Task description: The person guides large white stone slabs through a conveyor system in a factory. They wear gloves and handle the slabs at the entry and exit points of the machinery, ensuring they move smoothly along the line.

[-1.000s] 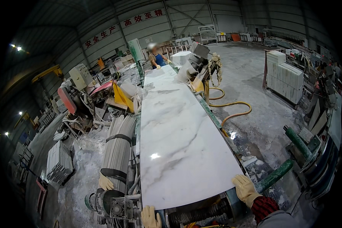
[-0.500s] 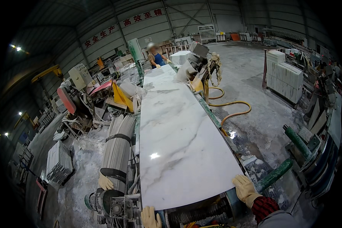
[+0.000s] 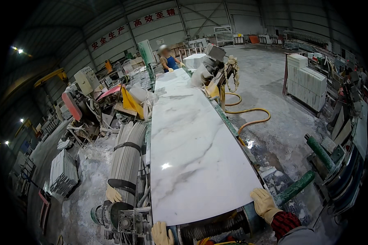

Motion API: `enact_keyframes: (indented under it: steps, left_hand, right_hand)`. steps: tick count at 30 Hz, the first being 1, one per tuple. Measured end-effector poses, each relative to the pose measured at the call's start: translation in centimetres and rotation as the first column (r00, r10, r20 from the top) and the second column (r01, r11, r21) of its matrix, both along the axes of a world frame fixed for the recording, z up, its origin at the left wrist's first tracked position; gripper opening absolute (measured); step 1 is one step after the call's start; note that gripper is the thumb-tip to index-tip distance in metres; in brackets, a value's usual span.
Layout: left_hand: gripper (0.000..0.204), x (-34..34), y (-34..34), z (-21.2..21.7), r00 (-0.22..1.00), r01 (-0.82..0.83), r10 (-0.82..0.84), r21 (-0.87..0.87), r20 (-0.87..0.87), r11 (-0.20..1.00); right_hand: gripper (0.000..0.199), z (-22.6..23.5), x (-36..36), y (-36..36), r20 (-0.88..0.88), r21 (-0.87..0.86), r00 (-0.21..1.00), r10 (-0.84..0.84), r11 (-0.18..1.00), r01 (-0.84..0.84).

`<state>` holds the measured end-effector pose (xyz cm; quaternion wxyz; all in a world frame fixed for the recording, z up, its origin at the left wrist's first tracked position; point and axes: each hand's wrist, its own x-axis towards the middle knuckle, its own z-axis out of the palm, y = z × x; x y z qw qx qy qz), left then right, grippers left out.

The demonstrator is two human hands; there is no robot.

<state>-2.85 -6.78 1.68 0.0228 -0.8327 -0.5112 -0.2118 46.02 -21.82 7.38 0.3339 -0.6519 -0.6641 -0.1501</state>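
Note:
A long white marble slab (image 3: pixel 192 163) with grey veins lies flat on a green-framed roller bench and stretches away from me. My left hand (image 3: pixel 162 233), in a cream glove, is at the slab's near left corner, its fingers bent over the edge. On the near right corner my right hand (image 3: pixel 264 203), gloved alike, grips the slab's edge with fingers on top. Both thumbs are hard to make out. At the far end a person in a blue apron (image 3: pixel 170 62) has gloved hands at the slab.
Left of the bench are a strapped bundle of pale strips (image 3: pixel 129 159), a loose glove (image 3: pixel 113 194) and a motor (image 3: pixel 106 216). A dark ribbed roller (image 3: pixel 214 228) shows below the near edge. A green post (image 3: pixel 295 188) and yellow hose (image 3: pixel 253 110) lie right.

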Motion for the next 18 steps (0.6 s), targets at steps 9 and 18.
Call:
enact_keyframes:
  steps: [9, 18]
  left_hand:
    - [0.054, 0.02, -0.47, 0.42, 1.000, 0.004, -0.004, 0.013, 0.006, 1.000]
    - [0.054, -0.11, -0.73, 0.19, 1.000, 0.000, 0.000, 0.014, -0.005, 1.000]
  right_hand:
    - [0.028, -0.06, -0.07, -0.44, -0.016, -0.032, 1.000, -0.005, 0.999, 0.005]
    - [0.028, 0.30, -0.32, -0.85, -0.044, -0.045, 0.999, -0.004, 0.999, 0.002]
